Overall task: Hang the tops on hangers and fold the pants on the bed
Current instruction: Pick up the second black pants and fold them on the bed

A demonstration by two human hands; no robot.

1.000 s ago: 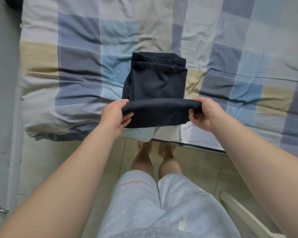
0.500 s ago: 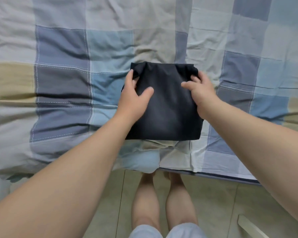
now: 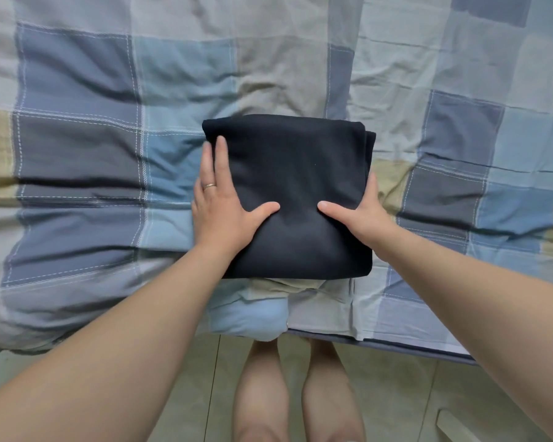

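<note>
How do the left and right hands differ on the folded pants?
The left hand wears a ring; the right hand shows none. The left hand's fingers lie flat along the folded pants' left edge; the right hand's fingers are mostly hidden beside the right edge. Shared: both thumbs rest on top, pointing inward.

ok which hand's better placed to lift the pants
Right, probably: the right hand has its thumb on the pants and fingers down their side edge; the left hand lies flat on top.
</note>
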